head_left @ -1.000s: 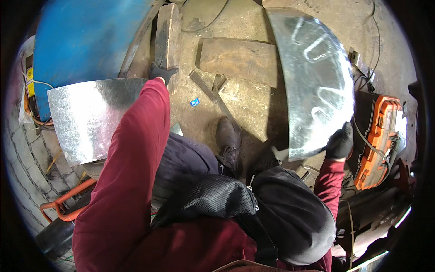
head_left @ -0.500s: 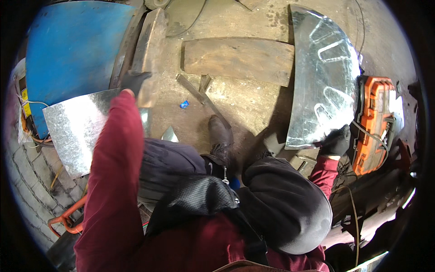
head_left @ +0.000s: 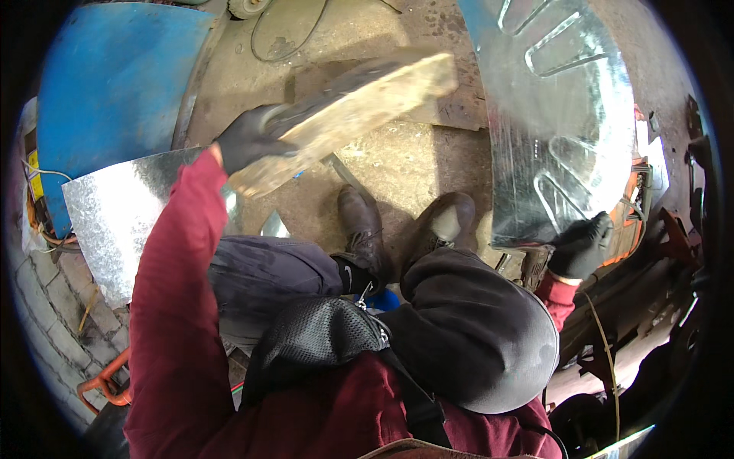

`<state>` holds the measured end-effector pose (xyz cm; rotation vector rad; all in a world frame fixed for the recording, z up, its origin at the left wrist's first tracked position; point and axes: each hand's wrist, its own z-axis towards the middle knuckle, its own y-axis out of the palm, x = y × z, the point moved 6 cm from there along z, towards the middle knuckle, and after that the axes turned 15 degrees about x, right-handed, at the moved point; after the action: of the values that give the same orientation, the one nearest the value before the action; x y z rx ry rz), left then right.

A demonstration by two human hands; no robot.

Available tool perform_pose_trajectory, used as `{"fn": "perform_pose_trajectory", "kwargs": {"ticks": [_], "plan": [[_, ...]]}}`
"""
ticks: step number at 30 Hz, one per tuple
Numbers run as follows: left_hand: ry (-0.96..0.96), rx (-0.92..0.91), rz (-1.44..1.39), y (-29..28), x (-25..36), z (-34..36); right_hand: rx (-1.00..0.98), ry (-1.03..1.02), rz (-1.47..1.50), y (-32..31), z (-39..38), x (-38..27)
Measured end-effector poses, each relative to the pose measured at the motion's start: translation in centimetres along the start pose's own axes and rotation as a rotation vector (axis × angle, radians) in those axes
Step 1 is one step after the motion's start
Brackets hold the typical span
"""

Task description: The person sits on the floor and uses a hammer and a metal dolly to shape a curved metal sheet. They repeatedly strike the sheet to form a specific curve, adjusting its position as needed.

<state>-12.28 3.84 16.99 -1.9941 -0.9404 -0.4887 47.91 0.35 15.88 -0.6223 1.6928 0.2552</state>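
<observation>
In my black-gloved left hand (head_left: 254, 139) is a thick wooden plank (head_left: 359, 115), gripped near its near end. It slants up to the right above the floor and is slightly blurred. My right hand (head_left: 581, 245), also gloved, closes on the near edge of a shiny sheet-metal panel (head_left: 550, 145). That panel has a curved right side and raised V-shaped ribs. A flat board (head_left: 459, 111) lies on the floor, partly covered by the plank.
At the left a blue panel (head_left: 115, 84) lies beside a bare metal sheet (head_left: 115, 222). Behind the ribbed panel an orange case (head_left: 633, 187) shows in part. Between my boots (head_left: 359, 218) and the plank lies a flat metal bar (head_left: 344, 172). A cable (head_left: 287, 57) curls across the far floor.
My left hand has lifted the plank from beside the blue panel and swung it right, over the floor board. The ribbed panel is raised and shifted, now covering more of the orange case.
</observation>
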Motion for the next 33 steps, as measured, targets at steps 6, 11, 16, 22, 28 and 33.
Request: {"fn": "perform_pose_trajectory", "kwargs": {"ticks": [6, 11, 16, 22, 28, 33], "plan": [[0.158, -0.013, 0.313, 5.4, 3.0, 12.6, 0.01, -0.144, -0.054, -1.6, 1.7, -3.6], [-0.011, 0.328, 0.018, 3.2, -4.9, 16.7, -0.163, -0.284, -0.272, 0.1, 1.8, -2.3], [-0.247, 0.327, -0.684, 4.8, -4.9, 13.3, -0.311, -0.008, -0.081, 5.3, 1.6, 1.8], [-0.28, 0.356, -1.167, 7.9, -3.3, 10.7, -0.551, 0.086, -0.102, 12.5, -0.8, 4.9], [-0.378, 0.309, -1.334, 13.8, -3.8, 7.6, -0.696, 0.192, -0.3, 19.7, -4.8, 11.1], [-0.604, 0.484, -1.334, 15.3, -9.7, 6.2, -0.718, 0.101, -0.235, 22.5, -11.8, 12.6]]}}
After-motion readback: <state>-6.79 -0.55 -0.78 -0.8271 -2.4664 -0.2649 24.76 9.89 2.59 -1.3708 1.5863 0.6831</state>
